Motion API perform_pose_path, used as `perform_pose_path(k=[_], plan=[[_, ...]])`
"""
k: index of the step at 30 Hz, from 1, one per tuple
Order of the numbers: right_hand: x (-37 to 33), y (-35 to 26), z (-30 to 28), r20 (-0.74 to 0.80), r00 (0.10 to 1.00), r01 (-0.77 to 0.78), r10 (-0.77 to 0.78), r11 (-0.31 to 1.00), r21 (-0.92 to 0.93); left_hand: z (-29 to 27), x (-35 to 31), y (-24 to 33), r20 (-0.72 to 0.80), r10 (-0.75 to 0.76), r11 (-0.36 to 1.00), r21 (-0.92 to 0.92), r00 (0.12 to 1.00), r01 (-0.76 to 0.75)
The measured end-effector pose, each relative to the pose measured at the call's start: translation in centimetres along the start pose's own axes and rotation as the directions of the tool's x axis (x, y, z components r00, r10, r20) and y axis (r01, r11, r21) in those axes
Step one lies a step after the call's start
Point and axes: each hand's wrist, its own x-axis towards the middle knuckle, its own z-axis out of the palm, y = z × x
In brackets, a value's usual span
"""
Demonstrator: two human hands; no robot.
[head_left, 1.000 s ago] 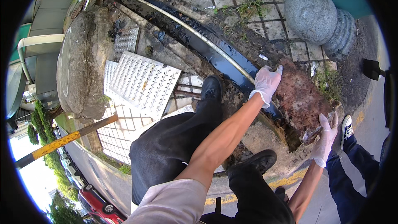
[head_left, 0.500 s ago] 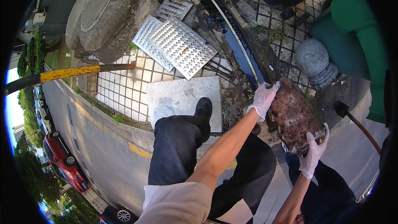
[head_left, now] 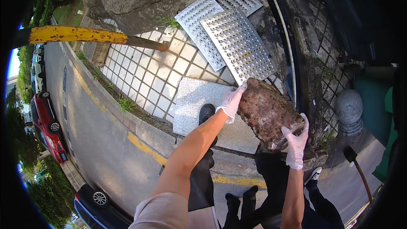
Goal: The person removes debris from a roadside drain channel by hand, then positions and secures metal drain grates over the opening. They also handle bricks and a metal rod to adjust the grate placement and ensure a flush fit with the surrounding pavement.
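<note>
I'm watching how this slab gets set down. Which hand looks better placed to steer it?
Probably the left hand: it grips the reddish stone slab's far edge. The right hand holds the near end.

This was an outdoor street-side spot, a pavement under repair beside a road. The ground was laid with small square paving tiles [head_left: 157, 76], edged by a kerb with a yellow line [head_left: 144, 146], and asphalt ran alongside with a red car [head_left: 45, 121] parked on it. Perforated metal grates [head_left: 231, 34] lay loose on the tiles near an open drainage channel, and a round stone bollard [head_left: 349, 108] stood nearby
</note>
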Motion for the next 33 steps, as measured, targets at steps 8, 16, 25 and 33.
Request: perform_pose_path(k=[8,16,25,33], plan=[[8.4,9.3,35.5,0.447,0.894,0.190,0.027,0.882,-0.431,-33.7,8.2,1.3,-0.314,-0.041,0.912,-0.400,0.949,-0.093],[13.9,16.9,59.3,0.836,0.501,-0.090,0.224,0.974,-0.208,-57.6,15.0,-6.5,-0.498,0.006,0.858,-0.442,0.867,-0.260],[14.8,14.0,50.2,0.919,0.384,0.427,-0.087,0.899,-0.094,-57.6,13.7,-8.5,-0.922,0.256,0.924,0.322,0.291,0.207],[21.1,15.8,16.9,0.488,0.806,-0.141,0.336,0.909,-0.393,-31.5,22.5,0.6,-0.271,0.394,0.897,0.321,0.878,-0.303]])
